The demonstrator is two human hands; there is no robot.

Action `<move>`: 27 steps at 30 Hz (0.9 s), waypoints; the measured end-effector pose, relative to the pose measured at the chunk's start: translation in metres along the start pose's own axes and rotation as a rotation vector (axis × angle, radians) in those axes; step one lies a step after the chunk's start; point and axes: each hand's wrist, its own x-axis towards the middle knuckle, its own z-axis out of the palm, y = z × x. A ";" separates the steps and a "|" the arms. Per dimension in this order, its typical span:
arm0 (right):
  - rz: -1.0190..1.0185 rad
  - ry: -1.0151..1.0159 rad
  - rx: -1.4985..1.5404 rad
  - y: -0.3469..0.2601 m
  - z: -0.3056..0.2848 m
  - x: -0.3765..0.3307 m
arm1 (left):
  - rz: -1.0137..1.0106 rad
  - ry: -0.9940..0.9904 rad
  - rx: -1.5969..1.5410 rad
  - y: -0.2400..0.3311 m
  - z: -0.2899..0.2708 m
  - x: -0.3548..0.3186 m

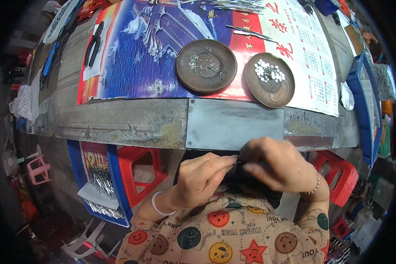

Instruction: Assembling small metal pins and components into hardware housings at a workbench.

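Both my hands meet just below the tabletop [163, 123] edge: left hand [202, 178] and right hand [275, 165] are each pinching one thin metal pin [236, 162] between them. Two round brown dishes [206, 66] of small metal bits sit further up.

Thing held: a thin, dark, rod-like piece [237, 162], mostly hidden
Pose: roughly level, pinched at both ends between the fingertips of two hands
Place: lower centre of the frame, just below the bench edge
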 end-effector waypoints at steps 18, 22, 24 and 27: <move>0.146 0.390 -0.722 0.059 -0.032 0.022 | -0.315 0.073 -0.348 0.001 0.002 -0.022; 0.100 0.351 -0.845 0.063 -0.033 0.031 | -0.304 0.086 -0.358 -0.003 0.002 -0.022; 0.097 0.341 -0.864 0.065 -0.033 0.033 | -0.286 0.090 -0.348 -0.005 0.002 -0.021; 0.069 0.330 -0.891 0.066 -0.034 0.034 | -0.287 0.077 -0.351 -0.006 0.001 -0.019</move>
